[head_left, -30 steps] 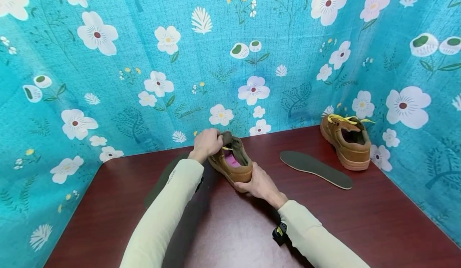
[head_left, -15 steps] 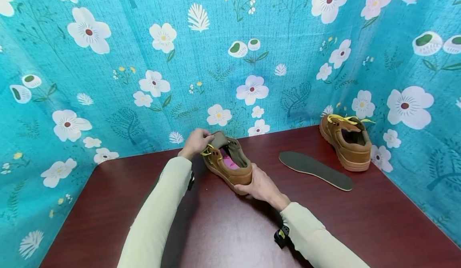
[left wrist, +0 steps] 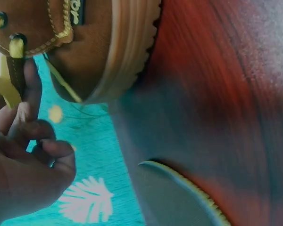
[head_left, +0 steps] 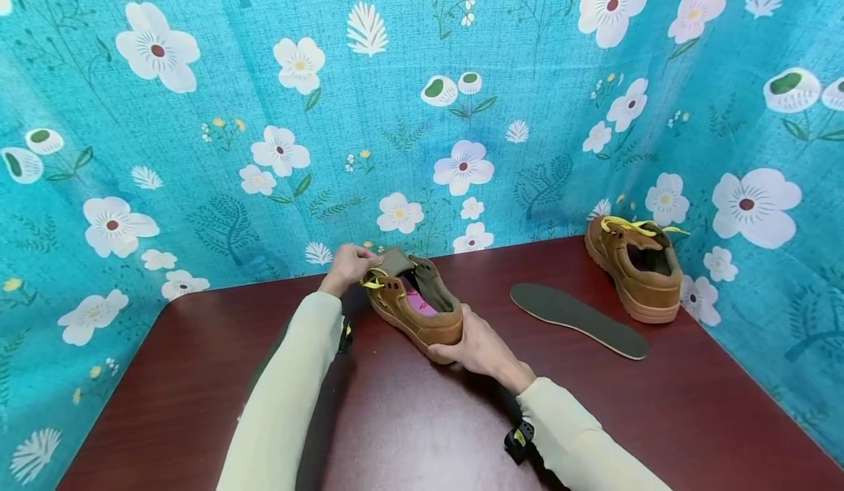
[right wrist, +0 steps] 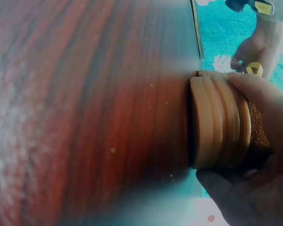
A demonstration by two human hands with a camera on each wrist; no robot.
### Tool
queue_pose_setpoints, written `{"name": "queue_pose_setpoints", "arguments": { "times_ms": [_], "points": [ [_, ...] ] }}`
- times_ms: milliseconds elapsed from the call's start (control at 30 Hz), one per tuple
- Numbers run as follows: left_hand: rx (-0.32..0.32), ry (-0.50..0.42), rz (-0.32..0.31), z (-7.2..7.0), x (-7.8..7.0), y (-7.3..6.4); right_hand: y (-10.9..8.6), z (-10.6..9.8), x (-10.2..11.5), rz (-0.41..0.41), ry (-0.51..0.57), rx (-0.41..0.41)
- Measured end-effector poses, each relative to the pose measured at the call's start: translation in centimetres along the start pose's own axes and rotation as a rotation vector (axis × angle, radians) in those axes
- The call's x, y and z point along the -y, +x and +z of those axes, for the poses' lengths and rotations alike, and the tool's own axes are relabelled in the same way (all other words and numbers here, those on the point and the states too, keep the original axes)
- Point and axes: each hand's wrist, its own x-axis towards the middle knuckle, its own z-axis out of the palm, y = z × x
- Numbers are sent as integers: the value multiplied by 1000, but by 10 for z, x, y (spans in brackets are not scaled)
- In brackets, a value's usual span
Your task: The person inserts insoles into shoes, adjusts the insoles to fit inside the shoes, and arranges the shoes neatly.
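A brown shoe (head_left: pixel 412 319) with yellow laces stands on the table in the head view, its toe pointing to the back left. My left hand (head_left: pixel 349 265) pinches the shoe's olive tongue (head_left: pixel 394 261) between thumb and fingers, folding it forward over the laces. Inside the wide opening shows a pink patch (head_left: pixel 420 302). My right hand (head_left: pixel 484 346) grips the heel; in the right wrist view its thumb and fingers span the heel's ridged tan sole (right wrist: pixel 219 122). Yellow lace (left wrist: pixel 9 89) lies beside the left fingers in the left wrist view.
A matching shoe (head_left: pixel 638 271) stands at the back right of the dark red table (head_left: pixel 395 432). A dark insole (head_left: pixel 580 319) lies between the two shoes. Another insole (left wrist: pixel 177 197) lies at the left, mostly covered by my left sleeve in the head view. A flowered curtain (head_left: pixel 409 110) borders the table's back.
My left hand has drawn the tongue forward and to the left, so more of the shoe's inside shows. The right hand keeps its grip on the heel.
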Motion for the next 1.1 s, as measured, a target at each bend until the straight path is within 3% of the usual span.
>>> {"name": "queue_pose_setpoints", "arguments": {
  "times_ms": [233, 367, 567, 800, 1100],
  "points": [
    [39, -9, -68, 2, 9, 0, -2, 1, 2, -6, 17, 3],
    [33, 12, -28, -1, 10, -1, -1, 3, 3, -8, 14, -17],
    [32, -42, 31, -7, 10, -6, 0, 3, 2, 4, -15, -35],
    [2, -150, 18, -21, 15, -20, 1, 2, 4, 9, -17, -41],
    [-55, -44, -31, -46, 40, -46, 0, 2, 5, 30, -18, -29]
  ]
}}
